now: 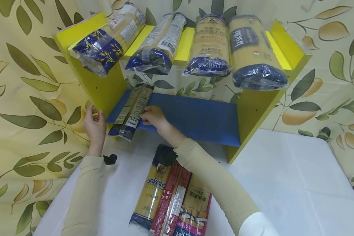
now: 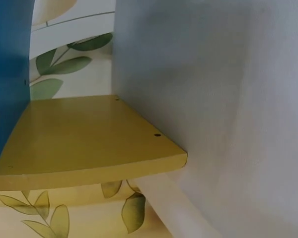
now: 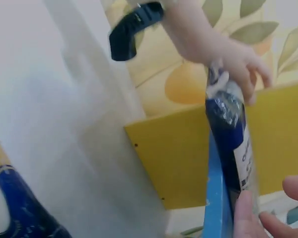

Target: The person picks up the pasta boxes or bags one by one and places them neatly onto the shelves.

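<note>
A spaghetti packet (image 1: pixel 131 111) in blue and clear wrap lies on the left end of the blue shelf (image 1: pixel 194 114), back label up, its near end jutting past the edge. My right hand (image 1: pixel 155 118) touches the packet's right side with its fingers. In the right wrist view, spread fingertips (image 3: pixel 243 213) show beside the same packet (image 3: pixel 238 144). Just outside the yellow left side panel, my left hand (image 1: pixel 95 127) hovers with loosely curled fingers and holds nothing. The left wrist view shows no hand, only the yellow panel (image 2: pixel 94 139) and blue board.
Several pasta packets (image 1: pixel 210 46) lie across the yellow upper shelf (image 1: pixel 183 46). Below, on the white tabletop (image 1: pixel 298 183), an Ankara packet (image 1: pixel 151 190), a red packet (image 1: pixel 172 196) and a pink-edged packet (image 1: pixel 194 206) lie side by side, partly under my right forearm. Leaf-patterned cloth hangs behind.
</note>
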Available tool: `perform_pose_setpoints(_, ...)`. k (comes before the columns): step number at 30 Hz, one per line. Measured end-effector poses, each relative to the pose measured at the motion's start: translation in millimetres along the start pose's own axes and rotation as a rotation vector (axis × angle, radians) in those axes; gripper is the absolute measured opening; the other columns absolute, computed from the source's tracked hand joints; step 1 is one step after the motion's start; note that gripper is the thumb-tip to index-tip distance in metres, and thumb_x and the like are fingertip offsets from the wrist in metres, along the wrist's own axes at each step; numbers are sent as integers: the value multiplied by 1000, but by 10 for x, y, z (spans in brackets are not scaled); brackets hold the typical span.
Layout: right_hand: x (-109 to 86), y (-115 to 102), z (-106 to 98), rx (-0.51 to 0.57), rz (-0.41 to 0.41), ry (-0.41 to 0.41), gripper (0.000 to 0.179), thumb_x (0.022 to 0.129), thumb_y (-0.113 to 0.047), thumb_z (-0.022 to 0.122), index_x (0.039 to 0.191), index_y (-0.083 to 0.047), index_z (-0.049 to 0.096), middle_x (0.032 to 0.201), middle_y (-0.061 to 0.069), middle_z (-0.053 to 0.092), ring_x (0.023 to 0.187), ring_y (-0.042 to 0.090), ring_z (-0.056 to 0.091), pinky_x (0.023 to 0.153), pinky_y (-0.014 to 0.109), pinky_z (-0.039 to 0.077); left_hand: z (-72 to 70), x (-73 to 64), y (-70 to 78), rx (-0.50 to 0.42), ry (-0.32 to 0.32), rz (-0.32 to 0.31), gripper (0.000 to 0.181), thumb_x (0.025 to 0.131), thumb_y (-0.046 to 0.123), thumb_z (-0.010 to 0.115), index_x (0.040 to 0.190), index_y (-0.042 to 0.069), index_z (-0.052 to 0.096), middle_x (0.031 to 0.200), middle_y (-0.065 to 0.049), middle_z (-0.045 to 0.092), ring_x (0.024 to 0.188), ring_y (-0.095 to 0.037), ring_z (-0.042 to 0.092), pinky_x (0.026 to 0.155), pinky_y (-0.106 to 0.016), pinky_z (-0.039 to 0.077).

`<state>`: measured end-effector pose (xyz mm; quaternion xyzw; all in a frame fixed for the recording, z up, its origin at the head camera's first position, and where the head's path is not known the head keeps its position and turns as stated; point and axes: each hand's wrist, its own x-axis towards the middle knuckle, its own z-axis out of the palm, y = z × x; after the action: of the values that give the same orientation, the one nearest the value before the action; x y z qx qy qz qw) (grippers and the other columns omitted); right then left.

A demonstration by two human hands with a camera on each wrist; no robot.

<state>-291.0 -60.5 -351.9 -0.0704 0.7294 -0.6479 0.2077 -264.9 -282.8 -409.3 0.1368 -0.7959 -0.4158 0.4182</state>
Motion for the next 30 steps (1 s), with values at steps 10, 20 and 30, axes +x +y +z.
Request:
perform_pose_setpoints(10,-575,179,-76,112,-58,-60,40,93,-3,56,133,-1,54,129,24,57,113,33,61,92,35,55,-10,-4,-15,16,5,-8,38,93,19,58,128,6,57,106,-14,64,77,15,47,70,-2,40)
perform_pose_setpoints(20,-1119,483,-383,35,-89,-73,40,95,-17,57,134,-8,53,128,16,61,112,31,63,92,36,55,94,-78,34,-5,20,-18,36,91,16,58,126,5,59,105,-16,65,74,17,46,68,-1,39)
perform_pose_setpoints(30,-1632,770,-645,-149,-158,-34,38,96,-14,54,134,-5,52,122,19,61,102,27,63,89,44,54,27,-58,25,-51,-2,-50,34,93,18,56,126,12,60,94,13,55,73,18,49,69,-5,42)
